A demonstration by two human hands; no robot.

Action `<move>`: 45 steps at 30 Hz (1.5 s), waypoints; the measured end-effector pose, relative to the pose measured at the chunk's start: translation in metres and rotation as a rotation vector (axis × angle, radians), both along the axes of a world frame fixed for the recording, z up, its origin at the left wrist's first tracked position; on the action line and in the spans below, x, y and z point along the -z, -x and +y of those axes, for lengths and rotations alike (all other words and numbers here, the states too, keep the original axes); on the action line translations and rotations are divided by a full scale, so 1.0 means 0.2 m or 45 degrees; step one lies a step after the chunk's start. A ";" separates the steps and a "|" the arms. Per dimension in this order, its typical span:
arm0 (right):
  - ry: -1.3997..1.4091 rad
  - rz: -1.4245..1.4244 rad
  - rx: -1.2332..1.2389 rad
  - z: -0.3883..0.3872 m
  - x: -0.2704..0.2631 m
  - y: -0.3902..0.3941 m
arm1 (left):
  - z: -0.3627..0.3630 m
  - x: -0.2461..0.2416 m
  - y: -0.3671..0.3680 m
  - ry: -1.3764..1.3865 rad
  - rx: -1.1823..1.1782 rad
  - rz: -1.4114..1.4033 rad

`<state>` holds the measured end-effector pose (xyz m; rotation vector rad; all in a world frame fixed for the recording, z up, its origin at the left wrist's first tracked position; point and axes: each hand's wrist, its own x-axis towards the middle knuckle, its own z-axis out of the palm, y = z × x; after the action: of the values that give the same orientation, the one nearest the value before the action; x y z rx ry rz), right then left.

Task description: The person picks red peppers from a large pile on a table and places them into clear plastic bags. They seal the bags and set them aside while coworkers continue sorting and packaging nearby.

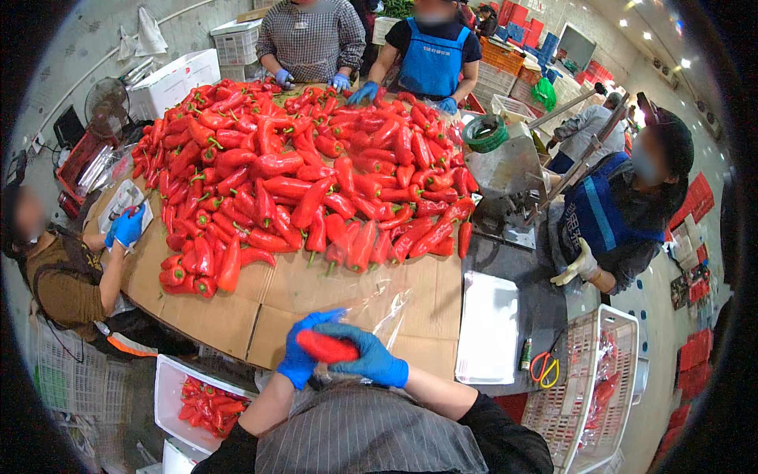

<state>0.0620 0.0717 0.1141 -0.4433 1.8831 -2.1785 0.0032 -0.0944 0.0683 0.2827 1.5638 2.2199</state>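
A red pepper (324, 347), slightly blurred, lies between my two blue-gloved hands, close in front of my striped apron. My left hand (299, 355) cups it from the left. Over its right end curl the fingers of my right hand (373, 356). Just beyond my hands, clear plastic film (382, 314) spreads above the cardboard table covering (290, 332); whether either hand also grips the film is hard to tell. Farther back rises a big heap of red peppers (284, 172), its front edge overlapped by the film.
Right of me are a white tray (488, 329), scissors (545, 368) and a white crate (580, 367) of bagged peppers. Lower left, a white box (177, 391) holds peppers. A tape dispenser (503, 160) stands at the heap's right. Several people work around the table.
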 end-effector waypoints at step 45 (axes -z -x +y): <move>-0.098 -0.094 0.499 0.06 0.21 0.00 | 0.16 -0.29 -0.18 0.846 0.031 1.038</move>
<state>0.0626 0.0831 0.0730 0.0270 2.1494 -2.3015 0.0387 -0.0624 0.1271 1.0652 2.5623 1.4731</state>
